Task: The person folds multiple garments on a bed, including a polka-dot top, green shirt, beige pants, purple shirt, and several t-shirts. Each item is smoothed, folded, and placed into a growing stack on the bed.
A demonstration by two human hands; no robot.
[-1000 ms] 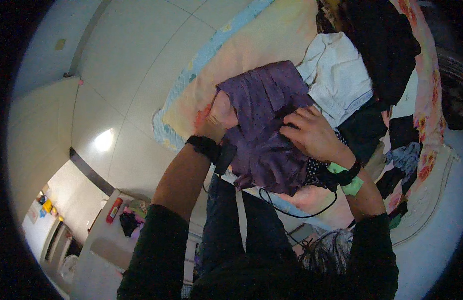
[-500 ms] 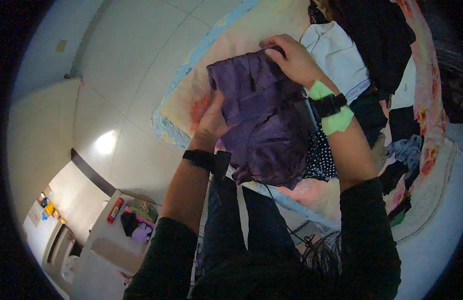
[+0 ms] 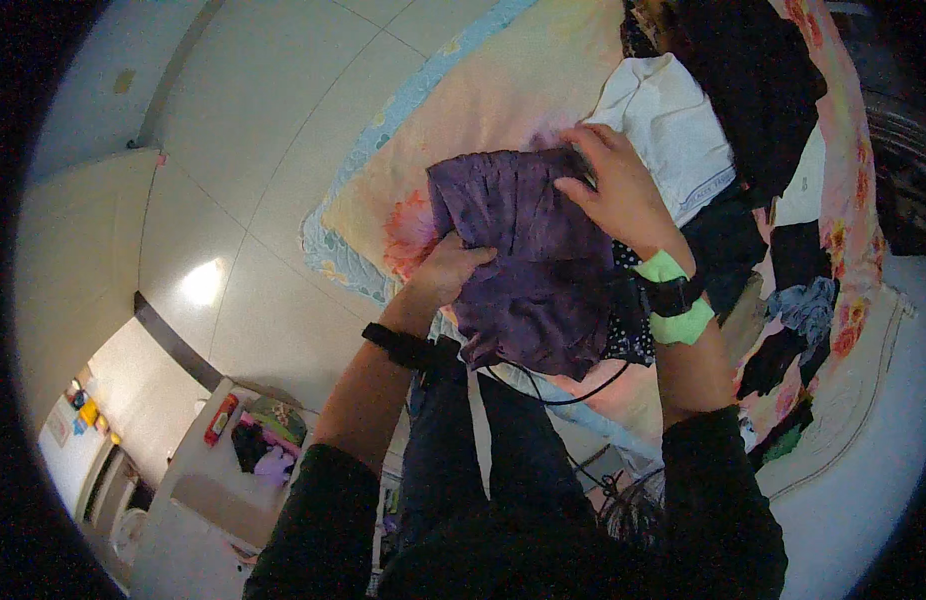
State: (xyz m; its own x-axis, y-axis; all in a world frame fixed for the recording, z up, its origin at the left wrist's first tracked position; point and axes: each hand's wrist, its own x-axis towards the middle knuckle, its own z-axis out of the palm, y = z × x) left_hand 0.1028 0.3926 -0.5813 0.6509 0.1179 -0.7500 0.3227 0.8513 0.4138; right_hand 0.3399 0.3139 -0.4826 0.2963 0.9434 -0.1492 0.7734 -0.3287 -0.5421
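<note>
A dark purple garment (image 3: 528, 260) with a gathered top edge lies folded on the flowered bedding in front of me. My left hand (image 3: 453, 268) grips its left side, thumb on top and fingers partly hidden beneath the cloth. At the upper right corner, my right hand (image 3: 613, 180) has thumb and fingers apart, the thumb touching or just over the fabric. A black polka-dot cloth (image 3: 631, 330) shows from under the garment's right side. Just beyond my right hand is a white garment (image 3: 673, 130) with a lettered band.
Black clothes (image 3: 748, 90) are heaped at the far right, with a grey-blue crumpled cloth (image 3: 805, 305) nearer. The bed's blue-edged bedding (image 3: 368, 150) borders the tiled floor (image 3: 253, 190). A pale cabinet top (image 3: 208, 480) at lower left holds small items. A black cable (image 3: 583, 400) hangs near my legs.
The purple garment's top edge has come nearer to me. My left thumb has moved inward onto the cloth, and my right hand has shifted nearer and spread its fingers.
</note>
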